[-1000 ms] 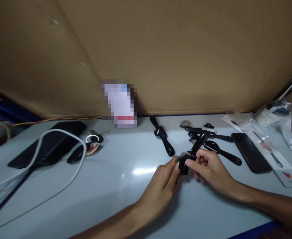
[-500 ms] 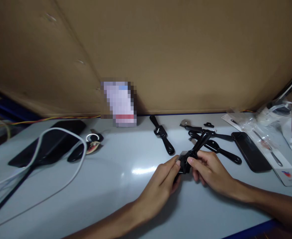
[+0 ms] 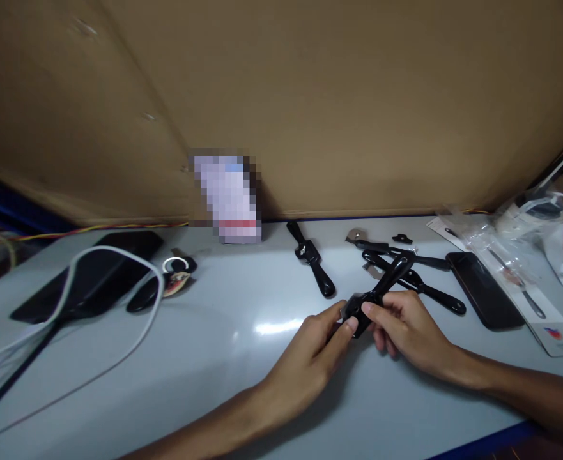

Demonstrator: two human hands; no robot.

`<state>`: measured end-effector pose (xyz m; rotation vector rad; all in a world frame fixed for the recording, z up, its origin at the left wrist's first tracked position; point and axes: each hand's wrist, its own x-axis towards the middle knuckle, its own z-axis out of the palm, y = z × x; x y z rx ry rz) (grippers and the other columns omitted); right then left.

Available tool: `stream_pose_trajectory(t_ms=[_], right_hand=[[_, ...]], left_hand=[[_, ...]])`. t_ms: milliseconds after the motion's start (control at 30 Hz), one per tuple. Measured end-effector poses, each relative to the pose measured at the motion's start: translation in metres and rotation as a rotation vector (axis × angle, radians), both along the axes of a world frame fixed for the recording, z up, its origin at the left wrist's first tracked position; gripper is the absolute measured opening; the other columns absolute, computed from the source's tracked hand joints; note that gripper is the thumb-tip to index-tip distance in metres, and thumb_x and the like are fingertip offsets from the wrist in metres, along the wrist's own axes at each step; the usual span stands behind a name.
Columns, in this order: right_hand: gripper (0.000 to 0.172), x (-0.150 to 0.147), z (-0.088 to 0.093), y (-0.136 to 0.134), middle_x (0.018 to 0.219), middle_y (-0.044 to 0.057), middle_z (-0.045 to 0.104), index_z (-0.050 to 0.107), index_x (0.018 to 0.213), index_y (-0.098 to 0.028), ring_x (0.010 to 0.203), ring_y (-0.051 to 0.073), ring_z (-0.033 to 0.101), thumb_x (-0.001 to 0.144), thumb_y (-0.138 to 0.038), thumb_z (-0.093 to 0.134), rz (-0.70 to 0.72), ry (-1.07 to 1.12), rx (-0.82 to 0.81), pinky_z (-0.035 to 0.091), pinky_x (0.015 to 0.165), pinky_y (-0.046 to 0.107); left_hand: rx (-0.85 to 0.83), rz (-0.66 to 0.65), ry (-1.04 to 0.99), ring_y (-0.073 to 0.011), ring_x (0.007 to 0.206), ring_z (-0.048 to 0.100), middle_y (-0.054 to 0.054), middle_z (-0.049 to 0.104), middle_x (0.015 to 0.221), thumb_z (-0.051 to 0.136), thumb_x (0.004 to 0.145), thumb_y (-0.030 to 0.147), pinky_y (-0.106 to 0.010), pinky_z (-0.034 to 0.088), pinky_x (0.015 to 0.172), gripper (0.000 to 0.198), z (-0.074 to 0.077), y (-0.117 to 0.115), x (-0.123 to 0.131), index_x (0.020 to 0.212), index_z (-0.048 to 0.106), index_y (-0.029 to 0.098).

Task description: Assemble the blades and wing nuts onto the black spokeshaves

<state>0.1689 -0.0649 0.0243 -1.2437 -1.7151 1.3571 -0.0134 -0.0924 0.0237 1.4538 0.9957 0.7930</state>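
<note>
Both my hands grip a black spokeshave (image 3: pixel 390 276) above the front of the table, one handle pointing up and right. My left hand (image 3: pixel 326 342) is closed around its near end, thumb pressed on the flat middle part. My right hand (image 3: pixel 406 326) pinches the middle beside it, thumb on top and fingers curled below. A thin metal edge shows at the middle part; the lower handle is hidden by my left hand. Farther back lies a second spokeshave (image 3: pixel 310 259). Behind my right hand, another black spokeshave body (image 3: pixel 437 298) lies beside a metal blade (image 3: pixel 356 236) and a small black clamp piece (image 3: pixel 402 238).
A dark phone (image 3: pixel 485 291) and a carded tool in clear plastic (image 3: pixel 525 297) lie at the right. Keys (image 3: pixel 178 271), a white cable (image 3: pixel 118 251) and a black flat object (image 3: pixel 99 275) are at the left. A blurred-out upright screen (image 3: pixel 231 198) leans on the cardboard wall (image 3: pixel 358 108).
My left thumb has moved down and right across the spokeshave's middle part. The spokeshave has turned slightly, its upper handle tipping to the right. My right hand stays nearly the same.
</note>
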Motion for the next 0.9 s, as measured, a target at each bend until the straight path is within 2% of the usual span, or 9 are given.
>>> stream_pose_trajectory(t_ms=[167,300,367,533,700,900], right_hand=[[0.047,0.0019,-0.0007,-0.0007,0.051,-0.001,0.057,0.056,0.062,-0.02,0.041,0.008,0.049,0.096,-0.052,0.056,0.035,0.039,-0.038,0.036,0.039,0.02],[0.039,0.0054,0.0035,0.0022,0.063,-0.002,0.062,0.057,0.083,-0.019,0.043,0.008,0.051,0.093,-0.056,0.061,0.195,0.175,-0.158,0.038,0.04,0.019],[0.037,0.0065,0.0052,0.0042,0.069,-0.002,0.063,0.056,0.088,-0.019,0.045,0.007,0.053,0.092,-0.055,0.062,0.238,0.209,-0.208,0.039,0.041,0.018],[0.036,0.007,0.0032,0.0052,0.073,-0.001,0.064,0.052,0.087,-0.019,0.047,0.007,0.055,0.094,-0.054,0.059,0.25,0.188,-0.221,0.04,0.042,0.018],[0.033,0.0092,-0.0009,0.0029,0.074,0.001,0.065,0.05,0.086,-0.019,0.047,0.007,0.055,0.099,-0.05,0.052,0.272,0.157,-0.179,0.039,0.042,0.018],[0.031,0.0092,-0.0005,0.0023,0.071,0.0,0.064,0.048,0.083,-0.021,0.045,0.007,0.053,0.1,-0.047,0.048,0.263,0.132,-0.146,0.039,0.043,0.019]], left_hand=[[-0.021,0.009,-0.006,-0.0099,0.048,0.031,0.007,0.042,0.059,0.04,0.103,0.054,-0.023,0.026,0.045,0.04,0.0005,0.0008,0.0004,0.083,0.051,0.02],[-0.024,0.061,-0.003,-0.0096,0.045,0.029,0.009,0.039,0.054,0.04,0.102,0.056,-0.023,0.027,0.044,0.043,0.0019,0.0016,-0.0005,0.081,0.05,0.021],[-0.043,0.081,0.001,-0.0093,0.043,0.028,0.009,0.037,0.053,0.039,0.102,0.059,-0.023,0.027,0.043,0.045,0.002,0.0021,-0.001,0.081,0.049,0.021],[-0.073,0.105,-0.016,-0.0096,0.044,0.031,0.008,0.041,0.055,0.041,0.1,0.062,-0.023,0.027,0.043,0.047,0.0046,0.0033,-0.0008,0.079,0.049,0.021],[-0.048,0.08,-0.001,-0.0101,0.044,0.03,0.009,0.039,0.052,0.039,0.103,0.056,-0.024,0.029,0.046,0.045,0.0091,0.0028,-0.0001,0.076,0.05,0.021],[-0.016,0.047,0.015,-0.011,0.047,0.032,0.008,0.04,0.054,0.035,0.105,0.052,-0.024,0.03,0.048,0.046,0.0075,0.0038,-0.0015,0.074,0.05,0.021]])
